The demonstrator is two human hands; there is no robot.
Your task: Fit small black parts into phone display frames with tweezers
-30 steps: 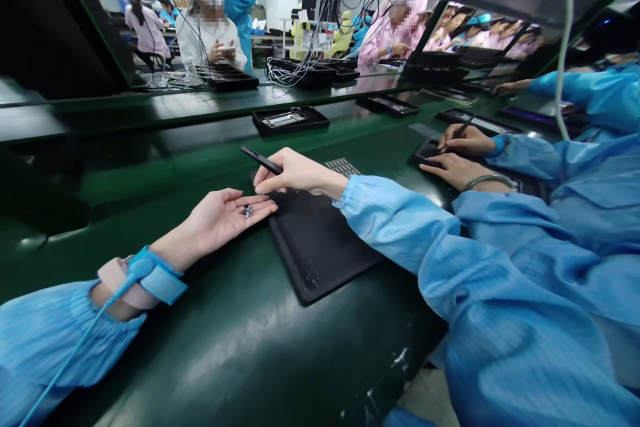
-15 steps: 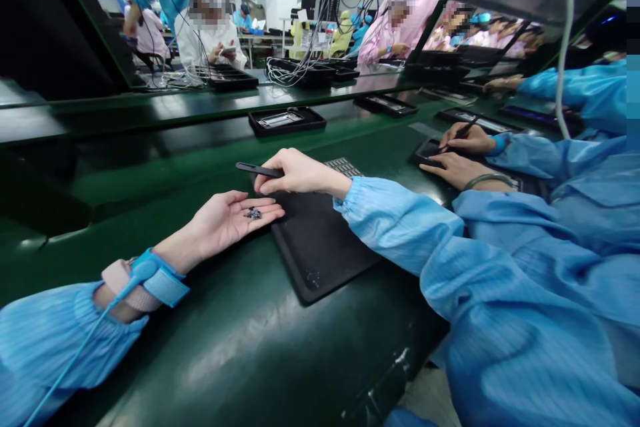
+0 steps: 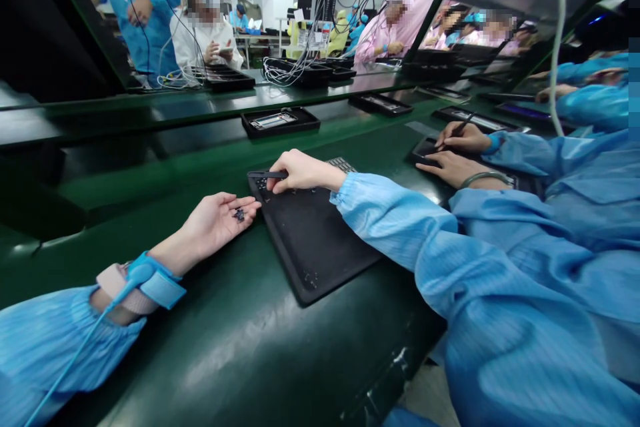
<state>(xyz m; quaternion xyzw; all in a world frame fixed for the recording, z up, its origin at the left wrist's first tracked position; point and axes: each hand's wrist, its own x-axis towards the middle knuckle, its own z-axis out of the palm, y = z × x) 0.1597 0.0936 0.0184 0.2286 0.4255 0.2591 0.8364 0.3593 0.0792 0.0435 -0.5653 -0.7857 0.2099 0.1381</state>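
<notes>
My left hand (image 3: 216, 223) lies palm up with its fingers stretched out, left of the black mat (image 3: 320, 240). A little heap of tiny dark parts (image 3: 239, 215) rests on those fingers. Over the mat's far left part, my right hand (image 3: 295, 172) pinches black tweezers (image 3: 265, 175), whose thick end points left. Their tips are hidden below the fingers. Small pieces (image 3: 260, 183) sit on the mat near them, too small to name. Behind my right wrist shows a sheet with a grid of small pale pieces (image 3: 342, 163).
Black trays with devices, one left (image 3: 280, 121) and one right (image 3: 381, 104), stand along the back of the green bench (image 3: 210, 347). At right, a co-worker's hands (image 3: 453, 159) work over a dark tray. A white cable (image 3: 556, 53) hangs there. My left wrist wears a corded blue strap (image 3: 155, 280).
My left hand has drawn back leftward from the mat with the tiny parts. My right hand has shifted slightly right over the mat, still holding the tweezers. The view has turned a little.
</notes>
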